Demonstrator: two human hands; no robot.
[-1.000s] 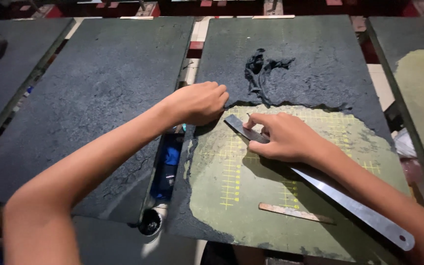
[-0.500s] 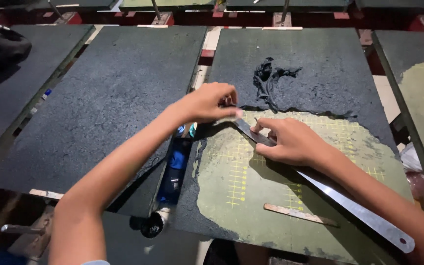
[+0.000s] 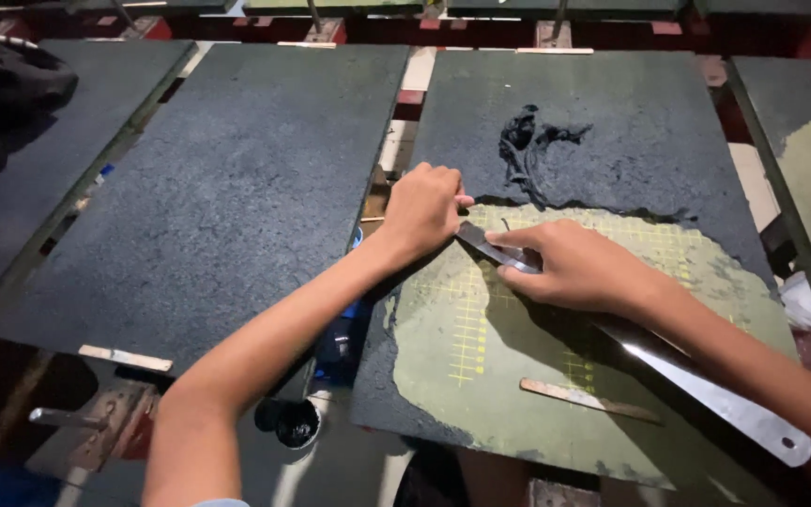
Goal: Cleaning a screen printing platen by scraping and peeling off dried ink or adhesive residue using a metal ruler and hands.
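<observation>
A long steel blade [image 3: 631,347] lies slantwise across the green cutting mat [image 3: 481,376], its tip at the mat's upper left edge and its far end, with a small hole, reaching toward the mat's lower right corner. The right hand [image 3: 574,268] presses flat on the blade near its tip, fingers spread over the metal rather than wrapped round it. The left hand [image 3: 424,211] sits just left of the tip, at the mat's upper left edge, its grip curled shut; what it pinches, if anything, is hidden under the knuckles.

The blade looks stiff, thin and smooth, likely slippery under a palm and probably sharp along one edge, so the flat of it near the tip, or the holed end, seems the safer place to take hold. The dark coating [image 3: 612,131] covering the mat's upper part looks grainy and soft, with a crumpled peeled scrap [image 3: 527,141] above the hands.

A thin wooden stick [image 3: 589,399] lies on the mat below the blade. Left of the mat, a small round black pot [image 3: 293,422] and something blue sit in the gap, too shadowed to make out.
</observation>
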